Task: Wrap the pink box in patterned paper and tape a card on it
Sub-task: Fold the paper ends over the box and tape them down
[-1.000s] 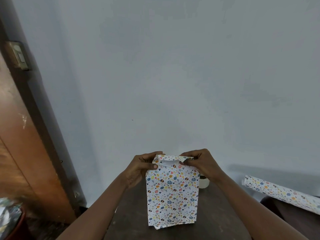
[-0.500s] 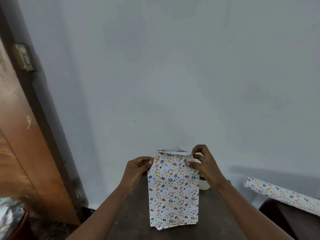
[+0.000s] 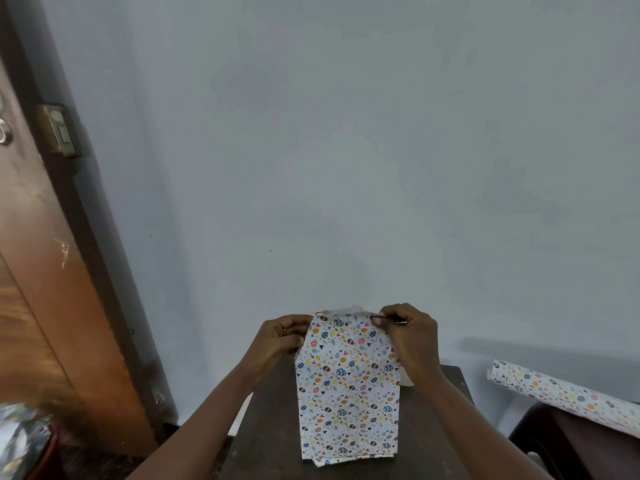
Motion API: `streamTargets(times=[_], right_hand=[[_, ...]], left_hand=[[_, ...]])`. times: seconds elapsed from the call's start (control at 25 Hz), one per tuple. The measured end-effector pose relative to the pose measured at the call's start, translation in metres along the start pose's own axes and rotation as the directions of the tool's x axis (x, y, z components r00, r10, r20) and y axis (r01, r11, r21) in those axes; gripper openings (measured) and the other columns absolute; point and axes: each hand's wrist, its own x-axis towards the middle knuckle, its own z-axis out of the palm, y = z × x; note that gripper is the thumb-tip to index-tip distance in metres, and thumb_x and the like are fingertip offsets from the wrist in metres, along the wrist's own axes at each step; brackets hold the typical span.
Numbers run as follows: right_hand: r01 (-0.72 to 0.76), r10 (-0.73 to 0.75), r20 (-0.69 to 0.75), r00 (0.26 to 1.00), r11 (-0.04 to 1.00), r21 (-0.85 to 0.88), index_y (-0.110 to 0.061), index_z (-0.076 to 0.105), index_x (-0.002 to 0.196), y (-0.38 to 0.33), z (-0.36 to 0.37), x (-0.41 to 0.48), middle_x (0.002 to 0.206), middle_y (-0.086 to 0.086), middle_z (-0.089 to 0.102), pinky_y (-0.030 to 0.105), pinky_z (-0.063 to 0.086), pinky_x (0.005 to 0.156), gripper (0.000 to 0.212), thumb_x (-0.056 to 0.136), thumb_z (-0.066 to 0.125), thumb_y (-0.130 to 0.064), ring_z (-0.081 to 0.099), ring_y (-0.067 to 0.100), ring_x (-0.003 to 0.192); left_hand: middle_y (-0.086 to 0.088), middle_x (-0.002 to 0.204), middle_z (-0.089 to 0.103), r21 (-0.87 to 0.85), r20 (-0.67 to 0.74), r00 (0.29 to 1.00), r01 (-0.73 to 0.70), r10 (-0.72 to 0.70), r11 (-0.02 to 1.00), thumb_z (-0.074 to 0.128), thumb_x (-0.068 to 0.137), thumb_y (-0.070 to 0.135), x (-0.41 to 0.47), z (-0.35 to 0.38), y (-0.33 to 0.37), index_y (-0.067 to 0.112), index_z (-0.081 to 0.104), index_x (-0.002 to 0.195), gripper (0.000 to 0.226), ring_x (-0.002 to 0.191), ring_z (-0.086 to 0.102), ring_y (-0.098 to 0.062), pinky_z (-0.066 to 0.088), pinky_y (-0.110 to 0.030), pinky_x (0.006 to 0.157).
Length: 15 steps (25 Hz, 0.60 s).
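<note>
Here, left hand [image 3: 282, 339] and right hand [image 3: 407, 332] pinch the wrapped box [image 3: 348, 386] top flap; crease squarely, near the table [image 3: 273, 441] back edge.

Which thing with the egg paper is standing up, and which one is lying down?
The wrapped box stands upright on the dark table, with both hands at its top. The paper roll lies on its side, off to the right.

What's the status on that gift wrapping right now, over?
Left hand pinching wrapped box at its top left corner. Right hand pressing the top right fold. Box upright on table. No card visible.
</note>
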Motion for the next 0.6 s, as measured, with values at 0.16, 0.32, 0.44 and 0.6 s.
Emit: streamTargets(times=[0.16, 0.32, 0.44, 0.6], right_hand=[[-0.248, 0.128, 0.285, 0.95, 0.864, 0.439, -0.014, 0.067, 0.056, 0.001, -0.012, -0.001, 0.065, -0.008, 0.06, 0.024, 0.045, 0.066, 0.019, 0.067, 0.08, -0.023, 0.056, 0.004, 0.067], [-0.279, 0.085, 0.387, 0.918, 0.833, 0.477, -0.014, 0.072, 0.06, 0.007, -0.023, 0.003, 0.089, -0.007, 0.064, 0.024, 0.05, 0.074, 0.048, 0.037, 0.089, -0.053, 0.063, 0.006, 0.087], [-0.22, 0.059, 0.432, 0.9, 0.917, 0.332, -0.004, 0.07, 0.086, 0.01, -0.029, -0.003, 0.096, -0.01, 0.064, 0.038, 0.053, 0.081, 0.072, 0.04, 0.087, -0.058, 0.064, 0.013, 0.092], [-0.203, 0.034, 0.423, 0.906, 0.91, 0.362, -0.006, 0.064, 0.057, 0.014, -0.026, -0.012, 0.112, -0.006, 0.057, 0.034, 0.052, 0.081, 0.052, 0.04, 0.091, -0.047, 0.057, 0.014, 0.099]], left_hand=[[0.001, 0.094, 0.074, 0.138, -0.006, 1.0, -0.003, 0.004, 0.99, 0.057, 0.087, -0.007, -0.002, 0.003, 0.0, 0.012, 0.067, 0.103, 0.027, 0.089, 0.069, -0.011, 0.055, -0.022, 0.079], [0.003, 0.105, 0.072, 0.302, -0.02, 0.997, -0.062, 0.072, 0.951, 0.056, 0.091, 0.004, -0.009, 0.004, -0.01, 0.02, 0.068, 0.107, 0.025, 0.1, 0.066, -0.013, 0.052, -0.026, 0.09], [0.03, 0.095, 0.068, 0.456, -0.065, 0.979, -0.143, 0.193, 0.878, 0.055, 0.092, 0.006, -0.014, 0.012, -0.011, 0.026, 0.067, 0.102, 0.026, 0.093, 0.064, 0.005, 0.048, -0.012, 0.081], [0.027, 0.079, 0.067, 0.498, -0.208, 0.955, -0.081, 0.21, 0.863, 0.055, 0.09, 0.002, -0.008, 0.024, -0.007, 0.021, 0.07, 0.098, 0.025, 0.079, 0.062, 0.01, 0.043, -0.001, 0.068]])
